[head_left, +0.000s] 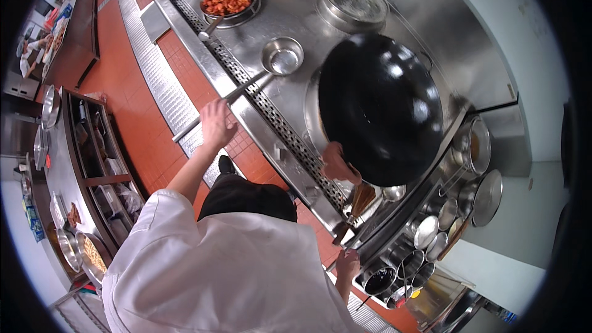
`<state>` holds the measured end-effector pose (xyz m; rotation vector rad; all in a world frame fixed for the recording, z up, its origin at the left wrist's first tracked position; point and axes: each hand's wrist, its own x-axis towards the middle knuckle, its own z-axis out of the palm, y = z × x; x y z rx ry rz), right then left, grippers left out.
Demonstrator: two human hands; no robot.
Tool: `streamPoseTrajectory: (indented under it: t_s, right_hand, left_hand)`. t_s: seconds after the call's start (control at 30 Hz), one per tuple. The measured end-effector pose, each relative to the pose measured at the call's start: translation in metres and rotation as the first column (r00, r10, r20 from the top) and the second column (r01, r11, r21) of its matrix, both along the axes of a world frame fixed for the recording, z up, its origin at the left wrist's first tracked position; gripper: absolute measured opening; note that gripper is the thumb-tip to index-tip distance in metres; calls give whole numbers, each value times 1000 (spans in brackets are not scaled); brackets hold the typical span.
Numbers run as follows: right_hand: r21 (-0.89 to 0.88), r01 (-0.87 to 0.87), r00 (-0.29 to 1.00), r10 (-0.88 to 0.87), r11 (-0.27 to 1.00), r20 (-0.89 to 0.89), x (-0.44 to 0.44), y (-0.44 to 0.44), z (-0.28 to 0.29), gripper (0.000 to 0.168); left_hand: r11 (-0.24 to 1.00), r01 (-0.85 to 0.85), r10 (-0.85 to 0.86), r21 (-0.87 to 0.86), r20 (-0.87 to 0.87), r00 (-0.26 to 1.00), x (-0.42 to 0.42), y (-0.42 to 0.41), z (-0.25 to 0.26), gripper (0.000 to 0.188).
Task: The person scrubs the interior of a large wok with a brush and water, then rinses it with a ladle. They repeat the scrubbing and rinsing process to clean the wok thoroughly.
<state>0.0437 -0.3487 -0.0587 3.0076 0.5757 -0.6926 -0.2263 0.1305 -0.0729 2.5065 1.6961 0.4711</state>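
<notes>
My left hand (215, 122) lies over the long handle of a metal saucepan (282, 57) that rests on the steel cooking range. The thumb is apart, and whether the fingers close around the handle cannot be told. Low on the right, my right hand (348, 262) is closed on a thin handle (330, 266); what the handle belongs to is unclear. A large black wok (381, 111) sits at a burner between the hands and the back wall. By its near rim is a brown cloth (341, 163). Beneath it are a bristle brush (363, 201) and a metal ladle bowl (394, 193).
A handled pan of reddish fried pieces (229, 0) stands farther along the range, near a covered burner (355, 2). Several metal containers (410, 263) with sauces crowd the right end. Behind me on the left, a steel counter (69, 162) holds bowls. Another person (32, 55) works far left.
</notes>
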Motion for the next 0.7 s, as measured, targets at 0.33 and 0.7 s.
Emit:
streamPoseTrajectory:
  t_s: [0.33,0.7]
  right_hand:
    - [404,540,289,289,738,-913,-174,365,-26,27]
    - [386,761,457,-8,522,-890,-201,483,6,24]
  left_hand:
    - [478,361,88,-801,453,887,-114,24,-34,38]
    - [328,483,149,-812,550,822,-233,126,-29,32]
